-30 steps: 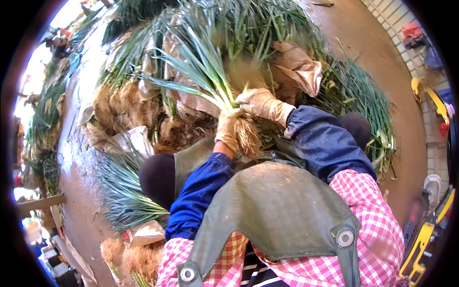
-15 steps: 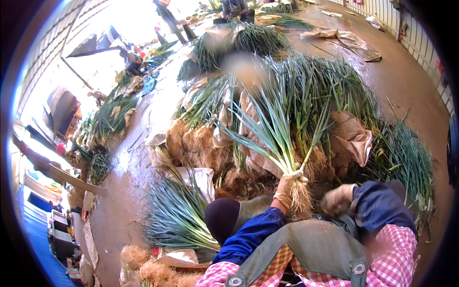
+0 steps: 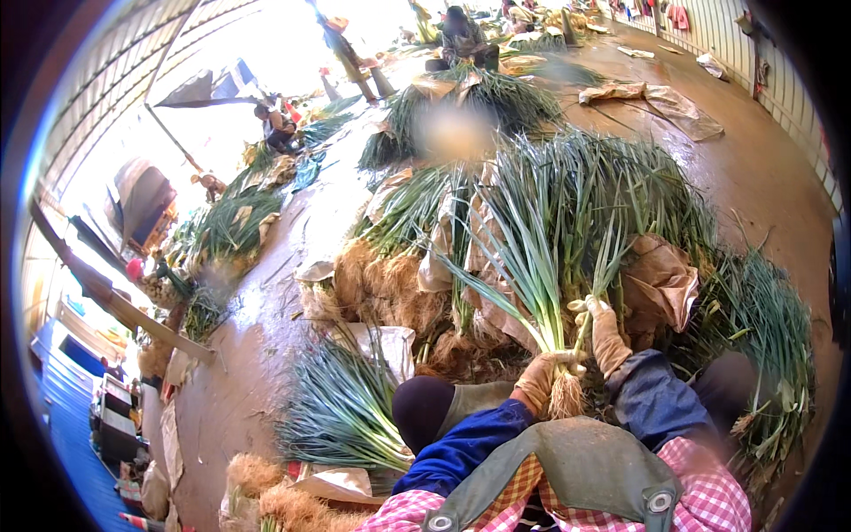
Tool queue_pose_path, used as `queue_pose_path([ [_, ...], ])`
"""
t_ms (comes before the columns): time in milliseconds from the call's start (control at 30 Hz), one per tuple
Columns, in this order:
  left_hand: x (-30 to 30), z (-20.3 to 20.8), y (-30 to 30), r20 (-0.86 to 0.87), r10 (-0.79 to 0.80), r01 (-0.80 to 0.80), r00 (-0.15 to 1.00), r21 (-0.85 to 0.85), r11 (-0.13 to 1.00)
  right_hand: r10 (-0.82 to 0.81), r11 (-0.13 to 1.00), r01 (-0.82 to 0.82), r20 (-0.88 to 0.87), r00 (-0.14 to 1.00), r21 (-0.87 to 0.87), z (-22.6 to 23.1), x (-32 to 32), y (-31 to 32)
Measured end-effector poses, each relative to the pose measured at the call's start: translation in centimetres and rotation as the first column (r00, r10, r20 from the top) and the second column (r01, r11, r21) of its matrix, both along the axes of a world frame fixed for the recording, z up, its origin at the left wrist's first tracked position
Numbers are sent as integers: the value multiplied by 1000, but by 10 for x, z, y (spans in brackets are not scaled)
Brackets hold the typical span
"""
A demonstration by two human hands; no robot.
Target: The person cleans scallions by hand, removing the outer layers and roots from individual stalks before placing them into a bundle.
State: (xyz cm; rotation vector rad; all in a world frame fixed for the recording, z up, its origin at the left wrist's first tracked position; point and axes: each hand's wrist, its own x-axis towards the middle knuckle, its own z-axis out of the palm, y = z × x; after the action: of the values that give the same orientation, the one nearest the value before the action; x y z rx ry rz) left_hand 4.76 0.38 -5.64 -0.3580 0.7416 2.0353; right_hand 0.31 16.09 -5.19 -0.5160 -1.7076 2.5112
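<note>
My left hand (image 3: pixel 536 379), in a tan work glove, is closed around the white stems of a bunch of green onions (image 3: pixel 548 306). The bunch's leaves fan up and away from me, and its pale roots hang below the fist. Right beside it, my gloved right hand (image 3: pixel 609 344) is closed on a single green onion stalk (image 3: pixel 582 334) at the right side of the bunch. Behind both hands rises a large heap of green onions (image 3: pixel 612 182) with long dark-green leaves. A smaller pile of green onions (image 3: pixel 341 403) lies to my left.
A crumpled brown sack (image 3: pixel 660 282) sits right of the hands. Root clumps (image 3: pixel 390 279) stick out of the heap at left. More green onions (image 3: pixel 753 310) lie at far right. Wet brown floor (image 3: pixel 239 390) runs along the left. A seated person (image 3: pixel 465 40) is at the back.
My right hand has come up and left from beside my knee to a stalk next to the bunch. The left hand, still holding the bunch, has lowered slightly. The view has shifted a little.
</note>
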Motion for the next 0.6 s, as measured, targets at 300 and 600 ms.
queue_pose_path([
  [300, 7, 2, -11, 156, 107, -122, 982, 95, 988, -193, 978, 207, -324, 926, 8, 132, 20, 5],
  [600, -7, -25, -10, -2, 176, -170, 984, 243, 955, 209, 795, -233, 109, 972, 560, -10, -11, -7],
])
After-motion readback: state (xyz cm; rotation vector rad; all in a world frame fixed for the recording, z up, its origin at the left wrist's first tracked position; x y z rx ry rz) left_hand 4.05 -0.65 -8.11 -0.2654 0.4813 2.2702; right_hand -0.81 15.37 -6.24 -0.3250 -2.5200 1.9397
